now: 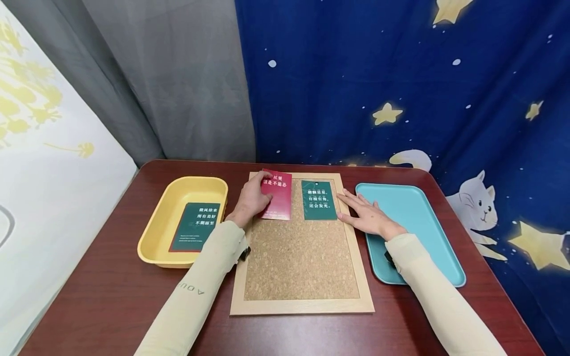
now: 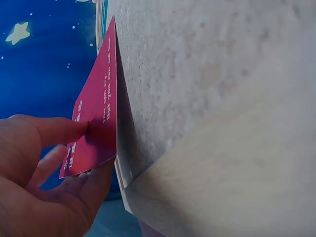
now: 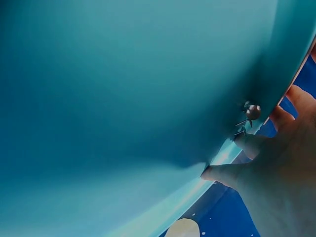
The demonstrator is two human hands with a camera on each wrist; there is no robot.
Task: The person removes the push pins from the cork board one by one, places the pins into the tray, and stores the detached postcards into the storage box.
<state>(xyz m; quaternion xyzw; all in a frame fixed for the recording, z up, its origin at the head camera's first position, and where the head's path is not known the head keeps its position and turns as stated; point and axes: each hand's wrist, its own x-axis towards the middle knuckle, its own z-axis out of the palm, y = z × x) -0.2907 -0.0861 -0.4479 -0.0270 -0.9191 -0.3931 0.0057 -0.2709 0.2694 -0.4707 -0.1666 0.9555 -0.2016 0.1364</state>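
A red card [image 1: 277, 200] is pinched by my left hand [image 1: 253, 199] over the upper left of the cork board [image 1: 303, 262]. In the left wrist view the left hand [image 2: 44, 173] has its thumb on the face of the red card [image 2: 101, 108] and fingers behind it, the card tilted off the cork. A green card [image 1: 318, 200] lies at the board's upper right. My right hand [image 1: 367, 216] rests with spread fingers between the board's right frame and the blue tray [image 1: 414, 217]. In the right wrist view the right hand [image 3: 281, 158] reaches over the tray's edge, near small metal pins [image 3: 252, 112].
A yellow tray [image 1: 156, 232] stands left of the board, with a green card [image 1: 196, 227] in it and a red edge showing beneath. A blue star-patterned curtain [image 1: 320, 89] and a grey curtain [image 1: 178, 74] hang behind the brown table [image 1: 111, 296].
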